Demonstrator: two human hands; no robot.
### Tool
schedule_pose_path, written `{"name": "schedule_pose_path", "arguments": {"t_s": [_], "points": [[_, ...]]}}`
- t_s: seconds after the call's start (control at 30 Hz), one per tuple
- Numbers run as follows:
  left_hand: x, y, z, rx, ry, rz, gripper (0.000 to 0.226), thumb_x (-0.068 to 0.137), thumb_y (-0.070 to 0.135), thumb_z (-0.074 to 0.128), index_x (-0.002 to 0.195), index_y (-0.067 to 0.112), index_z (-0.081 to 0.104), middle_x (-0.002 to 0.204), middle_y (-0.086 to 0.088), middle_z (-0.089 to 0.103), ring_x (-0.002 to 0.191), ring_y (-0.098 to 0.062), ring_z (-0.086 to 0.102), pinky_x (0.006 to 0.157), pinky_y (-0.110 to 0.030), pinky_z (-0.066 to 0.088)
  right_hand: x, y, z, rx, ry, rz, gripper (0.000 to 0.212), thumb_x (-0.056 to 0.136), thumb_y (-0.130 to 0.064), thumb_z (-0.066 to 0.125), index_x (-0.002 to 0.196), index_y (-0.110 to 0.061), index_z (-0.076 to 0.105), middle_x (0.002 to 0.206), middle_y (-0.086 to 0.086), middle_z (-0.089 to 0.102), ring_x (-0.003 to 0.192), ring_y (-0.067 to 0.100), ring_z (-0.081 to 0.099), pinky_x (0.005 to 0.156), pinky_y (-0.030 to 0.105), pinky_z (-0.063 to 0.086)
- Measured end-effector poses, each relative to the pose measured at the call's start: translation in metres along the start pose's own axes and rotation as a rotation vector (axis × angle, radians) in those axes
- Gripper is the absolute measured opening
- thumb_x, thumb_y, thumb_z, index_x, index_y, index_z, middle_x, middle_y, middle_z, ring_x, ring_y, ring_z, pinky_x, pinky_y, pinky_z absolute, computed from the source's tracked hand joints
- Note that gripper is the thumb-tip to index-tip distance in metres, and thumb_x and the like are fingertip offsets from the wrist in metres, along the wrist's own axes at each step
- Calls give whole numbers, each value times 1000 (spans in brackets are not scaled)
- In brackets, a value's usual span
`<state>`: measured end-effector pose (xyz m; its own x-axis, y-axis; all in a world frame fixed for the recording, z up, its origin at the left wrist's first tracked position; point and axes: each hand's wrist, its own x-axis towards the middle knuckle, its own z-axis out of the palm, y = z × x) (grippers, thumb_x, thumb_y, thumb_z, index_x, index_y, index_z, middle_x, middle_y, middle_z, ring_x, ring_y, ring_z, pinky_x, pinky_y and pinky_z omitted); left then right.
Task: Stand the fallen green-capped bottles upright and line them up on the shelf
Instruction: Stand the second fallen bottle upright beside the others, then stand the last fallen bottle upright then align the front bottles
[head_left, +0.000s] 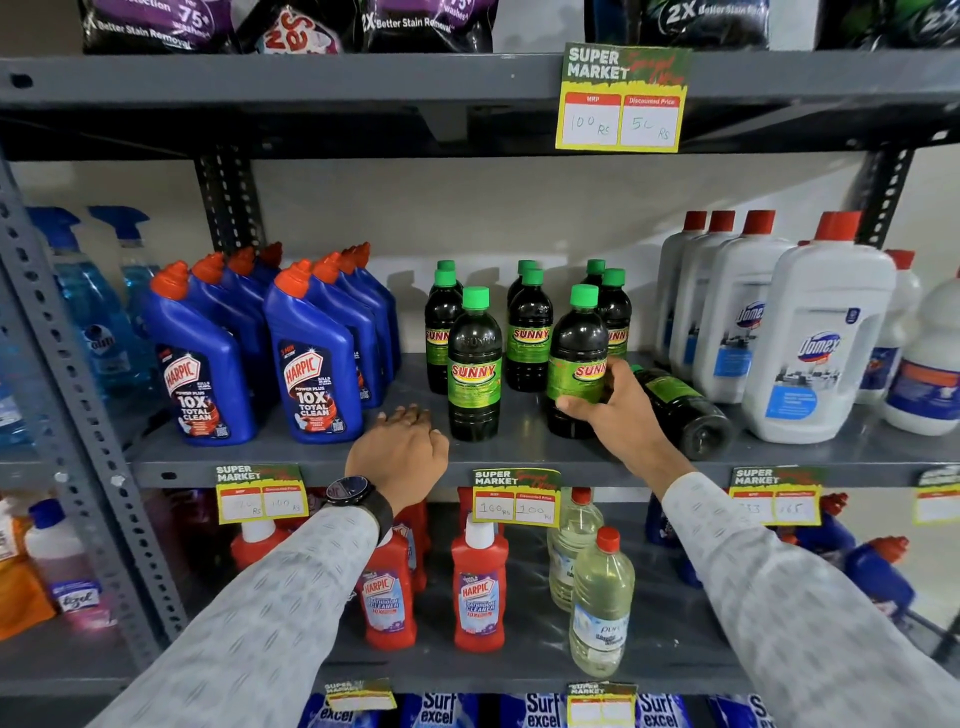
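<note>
Head cam: one green-capped bottle (680, 410) lies on its side on the middle shelf (291, 457), just right of the upright green-capped row & left of the white bottles (815, 332). Right hand (613, 410) w/ fingers clamped on the front-right upright bottle (576, 358). Left hand (400, 452) rests knuckles-up at shelf edge, fingers loosely curled, holding nothing.

A grey slotted-steel shelving rack (78, 395) fills the frame, its perforated uprights at left and upper right. Behind it, mid-frame, a plain off-white wall (467, 208) carries soft shadows under even light.
</note>
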<state>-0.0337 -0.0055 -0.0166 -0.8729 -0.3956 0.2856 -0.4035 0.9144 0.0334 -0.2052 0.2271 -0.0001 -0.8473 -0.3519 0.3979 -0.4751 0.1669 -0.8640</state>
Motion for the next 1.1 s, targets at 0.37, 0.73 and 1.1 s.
{"name": "schedule_pose_path", "arguments": {"t_s": [0.37, 0.73, 1.1], "points": [[-1, 0, -1, -6, -4, 1, 60, 105, 33, 21, 158, 8, 36, 167, -11, 33, 156, -22, 31, 128, -40, 21, -17, -20, 5, -141, 99, -35, 86, 60, -48, 98, 121, -28, 41, 102, -20, 59, 92, 2, 60, 80, 21, 47], [-3, 1, -2, 34, 34, 21, 58, 104, 31, 22, 150, 6, 47, 161, -13, 44, 150, -24, 41, 123, -38, 29, 27, -44, -82, -833, 5, 181, 56, 89, -44, 71, 125, -3, 59, 128, 21, 63, 117, 41, 59, 89, 41, 47], [-3, 1, -2, 20, 26, 9, 58, 104, 33, 22, 151, 8, 46, 161, -11, 45, 150, -23, 41, 124, -38, 27, 29, -31, -108, -325, 20, 439, 72, 61, -58, 90, 103, -6, 63, 95, 10, 69, 82, 27, 68, 64, 34, 54]]}}
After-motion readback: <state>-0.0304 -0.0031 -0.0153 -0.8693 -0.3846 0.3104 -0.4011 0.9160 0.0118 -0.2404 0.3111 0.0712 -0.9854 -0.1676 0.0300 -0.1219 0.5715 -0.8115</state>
